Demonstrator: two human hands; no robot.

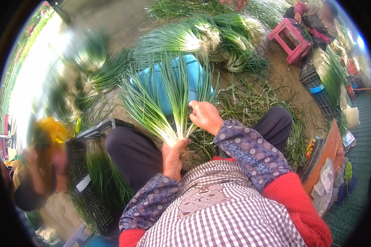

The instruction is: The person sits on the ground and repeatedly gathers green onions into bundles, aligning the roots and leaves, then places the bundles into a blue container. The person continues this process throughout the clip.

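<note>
My left hand [174, 157] grips a bunch of green onions [180, 102] by the white root ends, in front of my lap. Their green leaves fan out upward in separate clumps. My right hand [206, 116] is curled around a few stalks on the right side of this bunch; the fingertips are partly hidden. Behind the leaves, a blue plastic stool [168, 103] stands on the ground between my knees and the heaps beyond.
Bundled green onions [185, 38] lie beyond the stool. Leaf trimmings [259, 100] cover ground at right. A black crate [100, 213] holding green onions [106, 173] stands by my left knee. People work at left and upper right, the latter by a pink stool [292, 38].
</note>
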